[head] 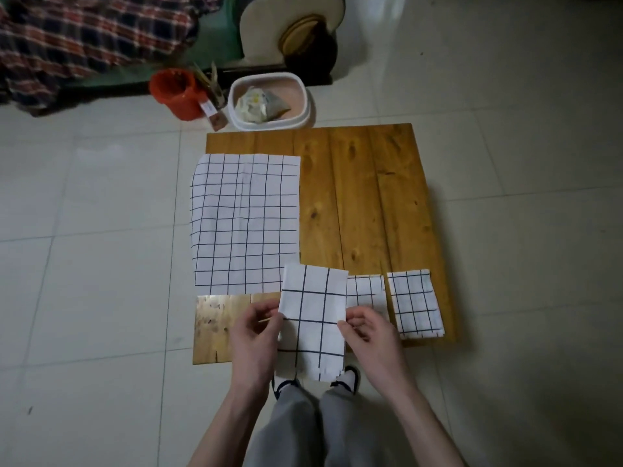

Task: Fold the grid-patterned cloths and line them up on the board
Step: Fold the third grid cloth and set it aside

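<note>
Both hands' grips, left hand (pixel 254 332) and right hand (pixel 367 332), pinch a folded white grid-patterned cloth (pixel 312 321).

A folded grid cloth (pixel 312 318) hangs between the left hand (pixel 254 326) and right hand (pixel 369 326), its side edges pinched in their fingers (pixel 349 320). Beyond the fingers an unfolded cloth (pixel 246 220) lies on the wooden board (pixel 364 197); just right of them lie two folded cloths (pixel 416 303).

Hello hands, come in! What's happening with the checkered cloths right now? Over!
Left hand and right hand pinch folded cloth by its side edges, above board. Two folded cloths lined up at right. Unfolded cloth waiting. Nothing blocking.
</note>
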